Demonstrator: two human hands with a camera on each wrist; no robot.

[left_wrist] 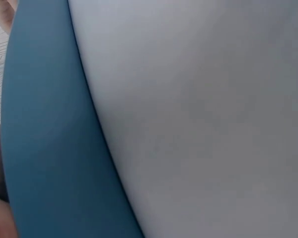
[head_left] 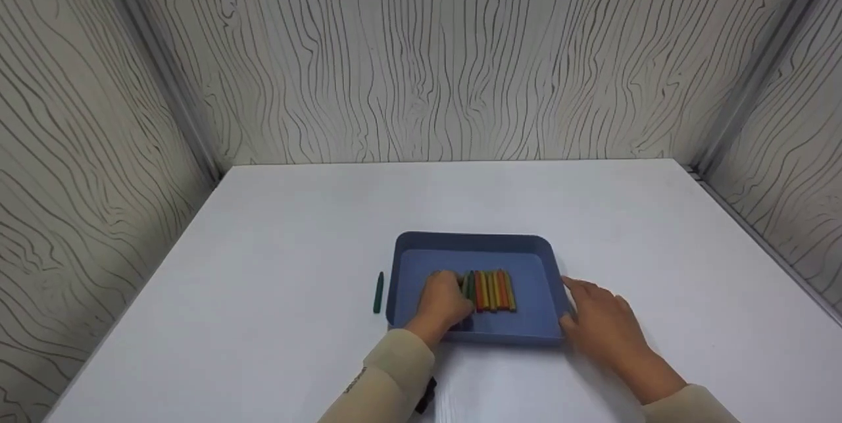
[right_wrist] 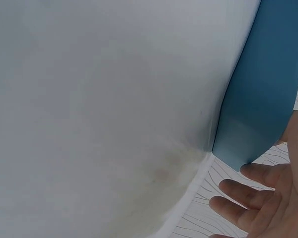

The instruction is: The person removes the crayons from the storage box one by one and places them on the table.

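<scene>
A shallow blue tray (head_left: 533,281) lies on the white table. In it, red, yellow, orange and green crayons (head_left: 493,291) form an upright row, side by side. My left hand (head_left: 442,301) reaches over the tray's near wall to the row's left end. Its fingers bend down beside the green crayons (head_left: 469,283); the hand hides whether they pinch one. At the tray's right side, my right hand (head_left: 602,321) touches the wall near the front corner. In the right wrist view, fingers (right_wrist: 260,198) stretch out loosely by the blue wall (right_wrist: 258,84).
One dark green crayon (head_left: 379,293) lies on the table (head_left: 276,278) just left of the tray. A small dark object (head_left: 427,397) shows beside the left sleeve (head_left: 388,370), its kind unclear. Wood-grain-patterned panels (head_left: 421,61) stand behind and at both sides.
</scene>
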